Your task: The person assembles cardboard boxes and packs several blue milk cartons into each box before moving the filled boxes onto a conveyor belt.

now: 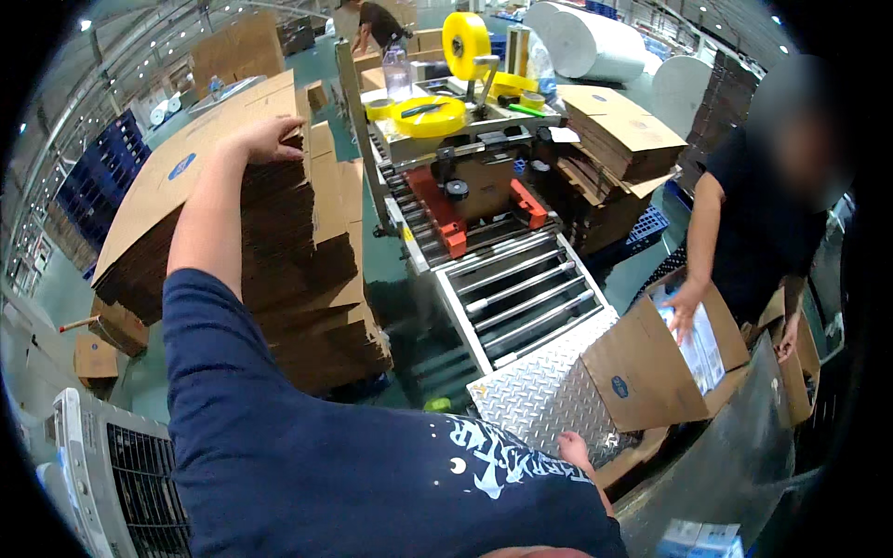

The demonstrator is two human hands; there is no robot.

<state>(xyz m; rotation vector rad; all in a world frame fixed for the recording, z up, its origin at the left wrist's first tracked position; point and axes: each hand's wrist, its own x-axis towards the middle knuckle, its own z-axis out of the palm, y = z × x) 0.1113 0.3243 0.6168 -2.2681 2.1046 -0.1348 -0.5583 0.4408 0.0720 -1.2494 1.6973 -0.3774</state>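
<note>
Left hand [270, 138] at ten o'clock, fingers curled over flat carton stack [233, 214], gripping the top sheet's edge. Right hand [573, 450] at five o'clock, resting on worktop [539, 391]; grip unclear.

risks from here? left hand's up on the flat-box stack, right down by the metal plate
1. The stack of flat boxes leans with uneven layers; pulling with the left hand at its top edge could slide sheets off.
2. The right hand rests by the metal plate, close to the open box a co-worker is filling; it might get bumped.
</note>
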